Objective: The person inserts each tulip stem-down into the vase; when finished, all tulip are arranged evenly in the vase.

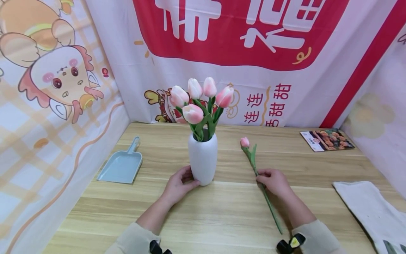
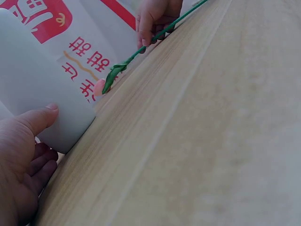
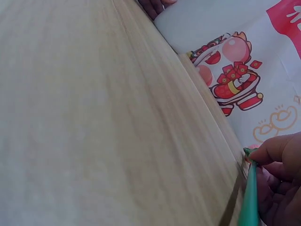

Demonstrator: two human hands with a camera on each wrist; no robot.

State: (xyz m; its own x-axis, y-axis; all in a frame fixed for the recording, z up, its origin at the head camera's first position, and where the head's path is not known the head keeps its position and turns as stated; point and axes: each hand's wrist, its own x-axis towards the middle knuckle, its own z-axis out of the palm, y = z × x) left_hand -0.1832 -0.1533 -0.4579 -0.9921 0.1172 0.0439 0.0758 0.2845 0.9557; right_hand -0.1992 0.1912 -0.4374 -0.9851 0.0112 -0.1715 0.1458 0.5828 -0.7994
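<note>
A white vase (image 1: 203,162) stands upright on the table, holding several pink-and-white tulips (image 1: 198,106). Low on its left side, my left hand (image 1: 179,185) grips it, the thumb across the front, as the left wrist view shows with the vase wall (image 2: 42,80) beside the thumb. To the right of the vase, my right hand (image 1: 274,181) pinches the green stem of a single pink tulip (image 1: 252,158) between thumb and fingers. Its bloom points away from me. In the right wrist view the stem (image 3: 250,197) runs down from the pinching fingertips.
On the left lies a light blue dustpan (image 1: 122,165). A printed card (image 1: 328,140) is at the back right, and a folded pale cloth (image 1: 371,211) lies at the right edge of the wooden table (image 1: 222,218). Printed fabric (image 1: 127,70) hangs behind and at the sides.
</note>
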